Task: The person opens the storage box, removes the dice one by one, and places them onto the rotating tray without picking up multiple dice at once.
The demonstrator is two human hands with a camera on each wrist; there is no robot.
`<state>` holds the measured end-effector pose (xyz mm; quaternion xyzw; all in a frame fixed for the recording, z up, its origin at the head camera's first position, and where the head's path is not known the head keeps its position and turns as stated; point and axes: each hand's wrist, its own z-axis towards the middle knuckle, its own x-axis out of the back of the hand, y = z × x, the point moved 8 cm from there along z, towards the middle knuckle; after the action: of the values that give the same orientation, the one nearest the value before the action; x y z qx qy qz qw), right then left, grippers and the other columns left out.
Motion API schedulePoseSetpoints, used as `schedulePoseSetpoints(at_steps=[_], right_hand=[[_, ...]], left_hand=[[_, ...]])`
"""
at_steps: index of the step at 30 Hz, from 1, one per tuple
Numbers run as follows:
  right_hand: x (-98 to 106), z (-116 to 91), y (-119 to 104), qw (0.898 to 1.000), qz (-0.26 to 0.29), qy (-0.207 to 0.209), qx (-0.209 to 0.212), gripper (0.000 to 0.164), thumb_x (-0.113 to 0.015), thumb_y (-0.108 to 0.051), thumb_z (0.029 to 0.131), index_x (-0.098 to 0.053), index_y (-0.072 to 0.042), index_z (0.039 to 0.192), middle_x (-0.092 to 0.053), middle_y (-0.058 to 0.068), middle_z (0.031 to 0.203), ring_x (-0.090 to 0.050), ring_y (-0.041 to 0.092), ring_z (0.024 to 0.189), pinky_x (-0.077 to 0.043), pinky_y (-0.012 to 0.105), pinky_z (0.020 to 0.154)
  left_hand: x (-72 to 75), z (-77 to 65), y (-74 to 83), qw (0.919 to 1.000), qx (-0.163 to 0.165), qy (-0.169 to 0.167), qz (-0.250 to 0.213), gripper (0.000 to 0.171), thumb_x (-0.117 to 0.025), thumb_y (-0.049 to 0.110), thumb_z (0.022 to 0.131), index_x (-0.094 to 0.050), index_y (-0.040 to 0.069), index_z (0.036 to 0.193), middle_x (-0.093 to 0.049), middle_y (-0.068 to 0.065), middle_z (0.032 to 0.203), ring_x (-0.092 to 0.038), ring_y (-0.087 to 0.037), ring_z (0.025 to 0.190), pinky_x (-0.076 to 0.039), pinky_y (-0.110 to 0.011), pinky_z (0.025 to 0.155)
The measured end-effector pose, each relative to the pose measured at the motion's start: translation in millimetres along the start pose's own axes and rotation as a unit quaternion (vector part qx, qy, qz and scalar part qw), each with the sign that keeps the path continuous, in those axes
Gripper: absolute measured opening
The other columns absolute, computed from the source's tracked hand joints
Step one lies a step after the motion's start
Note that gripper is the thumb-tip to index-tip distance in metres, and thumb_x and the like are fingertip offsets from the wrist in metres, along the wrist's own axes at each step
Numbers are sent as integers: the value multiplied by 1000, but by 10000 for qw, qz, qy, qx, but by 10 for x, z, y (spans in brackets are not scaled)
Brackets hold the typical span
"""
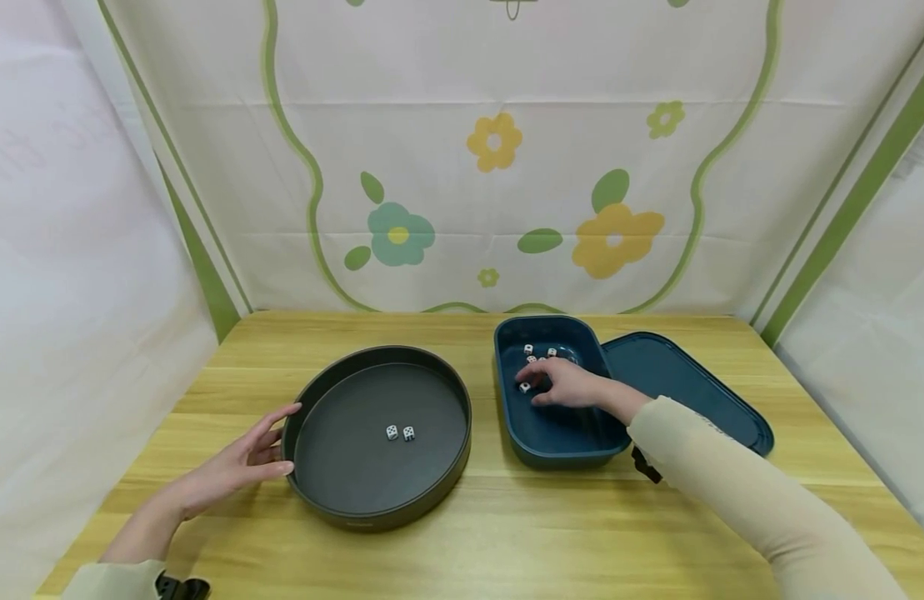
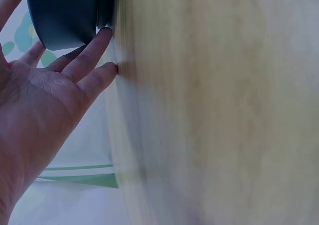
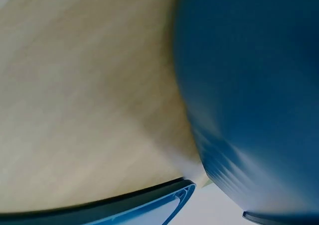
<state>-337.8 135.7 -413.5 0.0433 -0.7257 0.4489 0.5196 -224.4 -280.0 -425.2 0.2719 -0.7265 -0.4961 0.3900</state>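
Note:
A round dark pan (image 1: 379, 521) sits left of centre, with two white dice (image 1: 400, 433) lying on its bottom. Against its left side rests my left hand (image 1: 232, 467), fingers spread and fairly straight, thumb and index at the rim. The left wrist view shows the fingertips of that hand (image 2: 55, 90) near the pan's wall (image 2: 65, 16). My right hand (image 1: 566, 383) reaches into a deep blue container (image 1: 510, 417). Its thumb and fingers are apart over a die (image 1: 525, 387), and several more dice (image 1: 528, 350) lie beyond them.
A blue lid (image 1: 679, 383) lies at the right of the container, partly behind it. All of this stands on a wooden table (image 1: 499, 542). White cloth with printed flowers (image 1: 495, 142) hangs behind the table, and white panels (image 1: 881, 292) flank it.

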Motion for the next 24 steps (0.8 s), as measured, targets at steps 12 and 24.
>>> schedulePoseSetpoints(at_steps=[12,24], right_hand=[[-44,10,49,9998,67,184,-50,17,-69,0,87,-69,-5,103,-65,-1,93,-59,11,82,-48,31,75],[-10,-14,-6,9996,145,238,-13,15,-68,0,87,-69,-5,101,-65,-3,91,-59,9,80,-50,29,73]], left_hand=[[10,-16,-9,10000,44,35,39,77,-55,12,99,-4,17,157,-2,-32,155,-7,-53,139,-40,-21,92],[7,-27,-5,9999,25,52,137,76,-54,11,100,-4,18,157,-5,-34,154,-10,-54,138,-40,-30,95]])
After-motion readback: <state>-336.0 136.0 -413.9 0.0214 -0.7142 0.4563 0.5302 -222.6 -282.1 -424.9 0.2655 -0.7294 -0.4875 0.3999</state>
